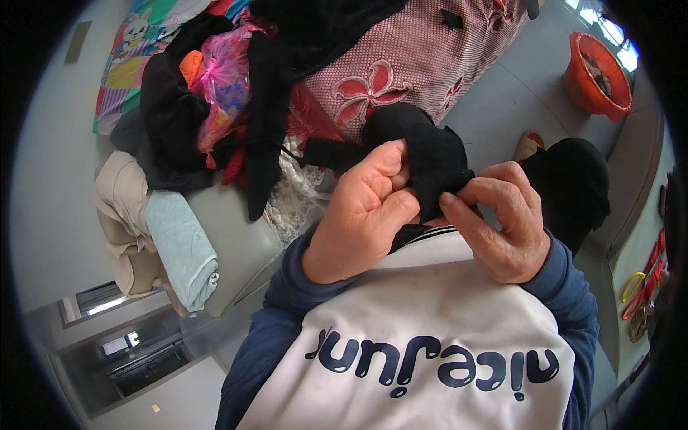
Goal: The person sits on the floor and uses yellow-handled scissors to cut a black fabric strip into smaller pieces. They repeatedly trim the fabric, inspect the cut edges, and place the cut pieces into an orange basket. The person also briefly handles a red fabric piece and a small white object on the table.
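Note:
Both hands hold a piece of black fabric (pixel 438 153) above my lap. My left hand (pixel 368 209) grips its left side, with the fingers curled behind the cloth and the thumb near its lower edge. At the lower right edge, my right hand (pixel 497 215) pinches the fabric between thumb and fingertips. Part of the cloth hangs over the fingers of my left hand, so those fingertips are hidden. A black strip of cloth (pixel 330 154) lies just left of the held piece. Whether the two are joined, I cannot tell.
A patterned pink-red cover (pixel 371 88) spreads ahead, with black garments (pixel 172 113) and a tied pink plastic bag (pixel 223 80) on its left. A rolled pale-green towel (pixel 180 247) rests on a seat. Right: an orange basket (pixel 575 80) on the floor, and scissors (pixel 634 293) on a surface.

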Demonstrator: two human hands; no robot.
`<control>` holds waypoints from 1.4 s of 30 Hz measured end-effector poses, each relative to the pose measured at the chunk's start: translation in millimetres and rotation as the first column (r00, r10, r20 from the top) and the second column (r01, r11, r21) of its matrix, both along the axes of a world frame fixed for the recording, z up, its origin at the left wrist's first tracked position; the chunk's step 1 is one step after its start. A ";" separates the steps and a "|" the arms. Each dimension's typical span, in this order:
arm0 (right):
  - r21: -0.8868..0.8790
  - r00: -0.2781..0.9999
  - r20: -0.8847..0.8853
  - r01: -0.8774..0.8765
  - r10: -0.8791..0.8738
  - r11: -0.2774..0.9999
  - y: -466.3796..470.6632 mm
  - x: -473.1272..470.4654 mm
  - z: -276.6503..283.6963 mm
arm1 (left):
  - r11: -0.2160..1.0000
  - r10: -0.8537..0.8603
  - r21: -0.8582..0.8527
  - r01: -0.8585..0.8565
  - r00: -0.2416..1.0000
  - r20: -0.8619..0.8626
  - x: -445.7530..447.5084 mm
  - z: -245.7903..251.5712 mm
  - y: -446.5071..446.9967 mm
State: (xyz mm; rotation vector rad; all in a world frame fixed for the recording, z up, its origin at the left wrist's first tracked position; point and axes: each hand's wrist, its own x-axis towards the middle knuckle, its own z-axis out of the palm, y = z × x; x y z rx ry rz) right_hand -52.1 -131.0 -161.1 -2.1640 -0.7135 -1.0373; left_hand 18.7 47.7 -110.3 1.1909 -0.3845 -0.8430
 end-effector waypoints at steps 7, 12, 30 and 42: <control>-0.045 1.000 -0.004 0.001 -0.002 0.999 -0.2 -0.6 -0.4 | 0.999 -0.017 -0.037 0.012 0.989 -0.145 1.2 3.0 0.5; 0.320 0.965 -0.214 -0.076 0.150 0.944 -7.0 -6.9 2.6 | 0.983 0.025 0.181 -0.026 1.000 0.013 -3.7 6.8 1.8; 0.882 0.188 -0.100 0.472 0.977 -0.001 -0.1 -7.6 -18.2 | 0.855 -0.220 0.427 0.295 0.951 -0.217 -6.6 23.6 12.2; 0.813 0.144 0.193 0.531 0.971 -0.240 -3.3 -5.0 -28.6 | 0.887 -0.176 0.382 0.259 0.955 -0.239 -2.2 18.4 16.0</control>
